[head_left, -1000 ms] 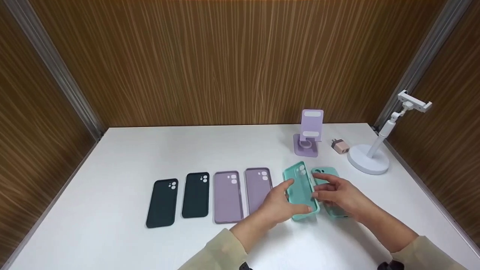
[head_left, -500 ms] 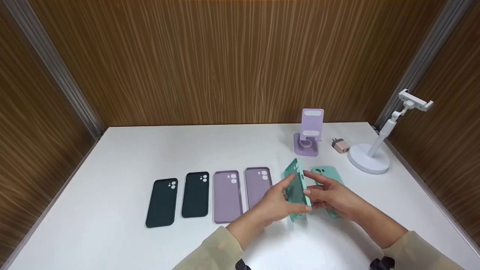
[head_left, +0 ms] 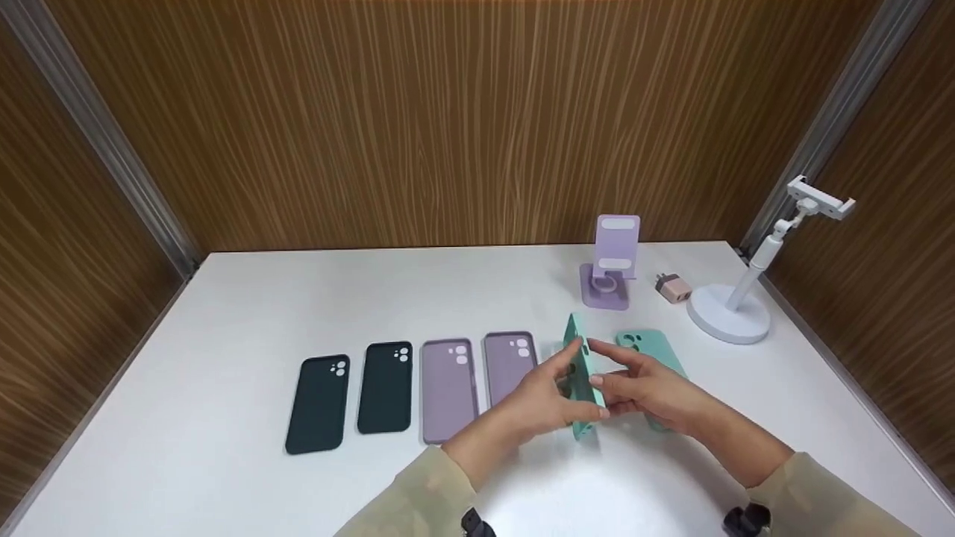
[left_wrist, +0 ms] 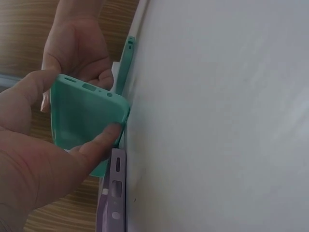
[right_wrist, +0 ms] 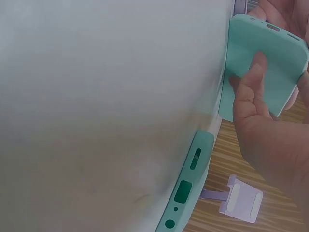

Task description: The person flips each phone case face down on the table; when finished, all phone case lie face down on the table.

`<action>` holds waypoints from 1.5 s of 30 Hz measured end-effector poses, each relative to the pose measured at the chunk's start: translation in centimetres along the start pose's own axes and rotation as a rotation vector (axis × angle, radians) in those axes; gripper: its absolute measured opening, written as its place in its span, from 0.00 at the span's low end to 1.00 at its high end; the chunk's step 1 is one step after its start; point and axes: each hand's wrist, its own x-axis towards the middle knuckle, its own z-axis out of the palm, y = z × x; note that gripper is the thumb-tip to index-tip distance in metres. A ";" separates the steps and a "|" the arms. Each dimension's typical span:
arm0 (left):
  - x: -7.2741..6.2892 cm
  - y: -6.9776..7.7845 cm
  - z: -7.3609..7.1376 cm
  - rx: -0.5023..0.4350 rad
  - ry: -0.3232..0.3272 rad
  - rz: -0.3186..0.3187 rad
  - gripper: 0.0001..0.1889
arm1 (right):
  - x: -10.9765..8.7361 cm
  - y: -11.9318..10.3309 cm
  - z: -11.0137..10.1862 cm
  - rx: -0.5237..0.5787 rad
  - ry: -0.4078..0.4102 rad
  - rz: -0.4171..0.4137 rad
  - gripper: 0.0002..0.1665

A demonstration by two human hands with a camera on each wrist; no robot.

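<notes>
A teal phone case (head_left: 580, 373) stands tilted up on its long side above the table, seen nearly edge-on in the head view. My left hand (head_left: 541, 399) grips it, thumb near the lower end and a finger at the upper part. My right hand (head_left: 645, 384) holds it from the other side, its fingers against the smooth back (right_wrist: 280, 67) in the right wrist view. The open inside (left_wrist: 89, 116) shows in the left wrist view. A second teal phone case (head_left: 656, 347) lies under my right hand, partly hidden by it.
Left of the hands, two purple phone cases (head_left: 449, 395) and two black phone cases (head_left: 385, 388) lie in a row. Behind stand a purple phone stand (head_left: 617, 246), a pink charger plug (head_left: 674, 288) and a white phone holder (head_left: 729, 313). Wood-grain panels (head_left: 418, 127) border the table.
The teal phone case has turned from showing its inside to nearly edge-on, and moved slightly left. My right hand has moved left with it, uncovering more of the second teal case.
</notes>
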 end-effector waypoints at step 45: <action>0.1 0.7 -0.2 -0.366 0.173 0.030 0.39 | -0.8 0.1 -0.4 -0.188 0.261 0.009 0.50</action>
